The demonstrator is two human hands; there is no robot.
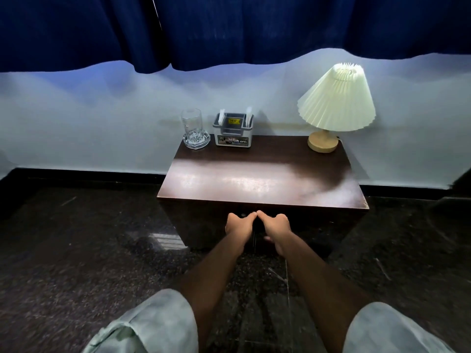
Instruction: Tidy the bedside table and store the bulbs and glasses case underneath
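Now left hand and right hand curling together, gripping cabinet doors at lower centre; stiff wood, probably swinging easily from meeting edges.

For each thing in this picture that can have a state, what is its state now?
Lamp: upright at the back right of the table; whether it is lit, cannot tell.
Glass: upright, looks empty, standing in a glass ashtray.
Grey box: upright, open on top.
Cabinet doors: shut.
Left hand: curled at the door edge.
Right hand: curled at the door edge.
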